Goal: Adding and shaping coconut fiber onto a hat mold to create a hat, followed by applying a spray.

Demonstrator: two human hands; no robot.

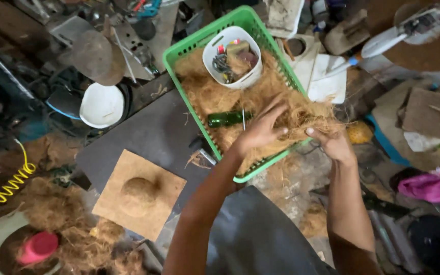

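Observation:
A green plastic basket (182, 48) holds a heap of brown coconut fibre (210, 94), a green glass bottle (227, 118) and a white tub (230, 35) of small odds and ends. My left hand (262, 128) rests with fingers spread on the fibre near the basket's near corner. My right hand (332, 142) grips a tuft of the fibre (311, 114) at the basket's right edge. On a square fibre mat (169, 193) at the lower left sits a round fibre ball (138, 191).
A white bowl (101, 104) lies left of the basket. Loose fibre (67, 224) and a pink cap (39, 247) sit at the bottom left, with a yellow coiled hose (3, 191) beside them. Pink cloth (434, 186) lies at the right. Tools and clutter ring the dark board (148, 132).

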